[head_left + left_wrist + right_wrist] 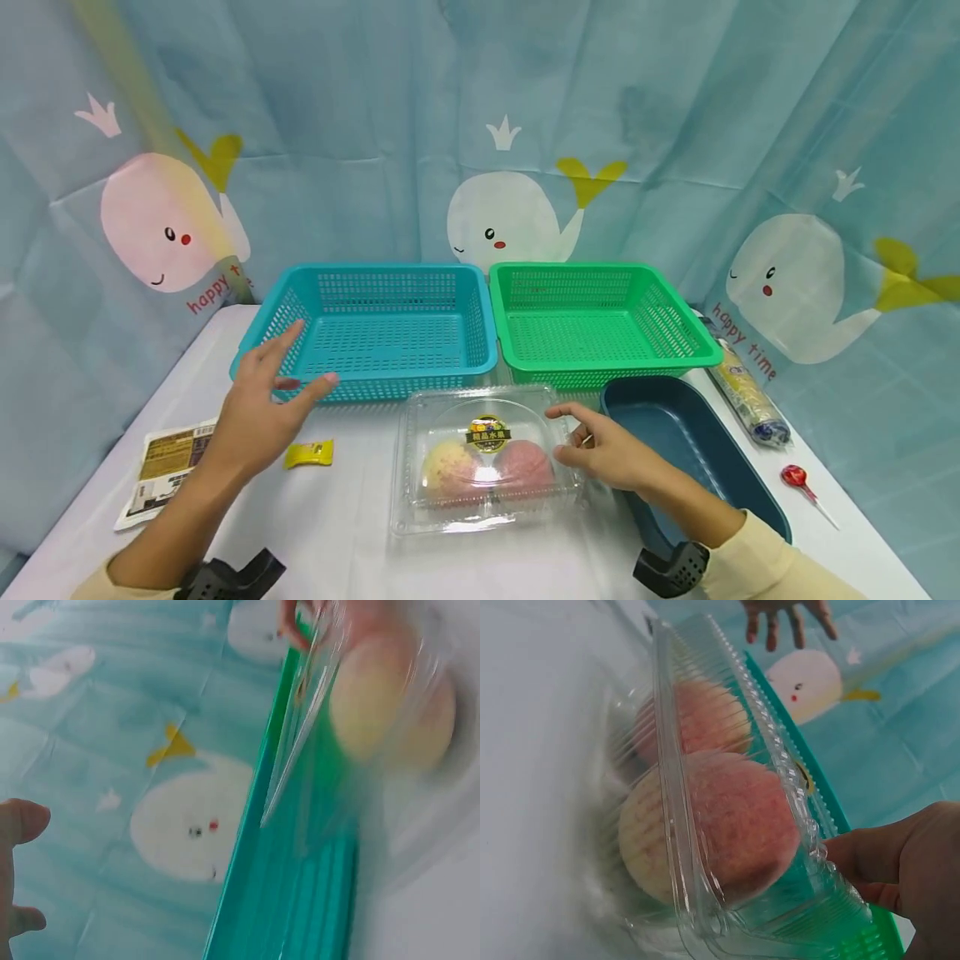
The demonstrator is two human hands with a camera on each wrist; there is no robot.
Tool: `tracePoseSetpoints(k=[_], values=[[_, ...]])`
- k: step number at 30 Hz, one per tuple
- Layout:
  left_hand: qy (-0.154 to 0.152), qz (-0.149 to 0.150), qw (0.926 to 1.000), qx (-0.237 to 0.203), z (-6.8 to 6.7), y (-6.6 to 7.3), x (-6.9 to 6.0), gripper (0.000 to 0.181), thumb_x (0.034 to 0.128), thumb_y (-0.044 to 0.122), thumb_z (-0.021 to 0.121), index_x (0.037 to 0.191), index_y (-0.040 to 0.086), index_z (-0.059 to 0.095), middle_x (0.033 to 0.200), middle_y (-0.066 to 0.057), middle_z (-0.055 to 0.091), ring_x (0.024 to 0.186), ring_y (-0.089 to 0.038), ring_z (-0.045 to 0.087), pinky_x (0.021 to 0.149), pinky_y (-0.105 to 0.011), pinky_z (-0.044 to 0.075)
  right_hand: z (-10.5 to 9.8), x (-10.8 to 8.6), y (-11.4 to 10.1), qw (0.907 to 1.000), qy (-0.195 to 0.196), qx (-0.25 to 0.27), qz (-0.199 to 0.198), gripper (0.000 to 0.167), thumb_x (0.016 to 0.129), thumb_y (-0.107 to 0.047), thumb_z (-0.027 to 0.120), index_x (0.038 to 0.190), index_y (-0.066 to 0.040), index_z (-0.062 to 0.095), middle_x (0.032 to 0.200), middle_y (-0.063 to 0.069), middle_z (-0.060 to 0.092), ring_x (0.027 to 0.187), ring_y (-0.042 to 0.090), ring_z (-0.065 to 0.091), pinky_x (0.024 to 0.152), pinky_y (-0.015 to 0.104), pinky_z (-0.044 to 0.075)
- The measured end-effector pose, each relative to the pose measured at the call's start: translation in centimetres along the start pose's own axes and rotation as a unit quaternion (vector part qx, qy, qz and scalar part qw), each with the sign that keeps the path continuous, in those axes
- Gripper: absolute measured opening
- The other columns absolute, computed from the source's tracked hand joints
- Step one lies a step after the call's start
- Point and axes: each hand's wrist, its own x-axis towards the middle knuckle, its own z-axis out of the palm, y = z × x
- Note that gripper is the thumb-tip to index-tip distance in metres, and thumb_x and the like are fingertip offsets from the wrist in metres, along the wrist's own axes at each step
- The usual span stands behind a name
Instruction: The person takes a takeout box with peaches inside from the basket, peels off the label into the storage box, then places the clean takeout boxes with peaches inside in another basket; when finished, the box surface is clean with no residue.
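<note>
A clear plastic box (442,417) with a round label (488,434) on its lid holds two pink and yellow fruits (525,467), like peaches. The left hand (262,408) is raised left of the box, before the blue basket (390,387), its fingers spread and holding nothing. At the box's right side is the right hand (611,446), its thumb and fingers apart. The right wrist view shows that hand (930,870) touching the box's ribbed side beside the fruits (742,825). In the left wrist view, the box (322,712) is blurred.
A green basket (615,365) stands behind, beside the blue one. A dark blue tray (697,442) lies partly under the right forearm. Farther right are a long wrapped pack (750,400) and a red lollipop (795,476). A yellow packet (309,453) and a flat pouch (165,471) lie left.
</note>
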Motion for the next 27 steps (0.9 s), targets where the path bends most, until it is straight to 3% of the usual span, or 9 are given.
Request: tracePoseSetpoints(k=[4, 9, 17, 27], values=[[-0.032, 0.006, 0.9986, -0.043, 1.3, 1.1, -1.1, 0.079, 0.0926, 0.034, 0.065, 0.156, 0.023, 0.019, 0.150, -0.030, 0.016, 0.106, -0.047, 0.053, 0.081, -0.062, 0.049, -0.2, 0.0, -0.1, 0.9995, -0.010, -0.026, -0.014, 0.051, 0.092, -0.016, 0.066, 0.139, -0.017, 0.046, 0.081, 0.010, 0.052, 0.063, 0.019, 0.046, 0.054, 0.032, 0.044], [-0.059, 0.003, 0.9954, -0.075, 2.9, 1.5, -1.9, 0.077, 0.0925, 0.035, 0.066, 0.155, 0.026, 0.022, 0.151, -0.028, 0.018, 0.108, -0.045, 0.054, 0.083, -0.058, 0.050, -0.3, -0.1, 0.2, 0.9989, -0.019, -0.033, -0.027, 0.050, 0.093, -0.018, 0.065, 0.140, -0.017, 0.045, 0.078, 0.010, 0.052, 0.058, 0.016, 0.045, 0.052, 0.030, 0.044], [-0.102, -0.011, 0.9898, -0.099, 5.9, 0.8, -2.9, 0.074, 0.0913, 0.041, 0.066, 0.153, 0.034, 0.026, 0.151, -0.020, 0.023, 0.102, -0.032, 0.059, 0.081, -0.047, 0.054, -0.2, 0.0, 0.2, 0.9990, -0.022, -0.030, -0.026, 0.050, 0.094, -0.019, 0.065, 0.140, -0.018, 0.045, 0.075, 0.007, 0.050, 0.055, 0.013, 0.041, 0.051, 0.029, 0.042], [-0.161, -0.045, 0.9782, -0.123, 8.7, 0.6, -3.5, 0.075, 0.0871, 0.043, 0.069, 0.152, 0.030, 0.032, 0.150, -0.015, 0.027, 0.095, -0.028, 0.060, 0.067, -0.034, 0.056, -0.1, 0.0, 0.3, 0.9990, -0.023, -0.017, -0.034, 0.052, 0.094, -0.016, 0.064, 0.142, -0.015, 0.042, 0.076, 0.008, 0.051, 0.057, 0.016, 0.042, 0.051, 0.029, 0.042]])
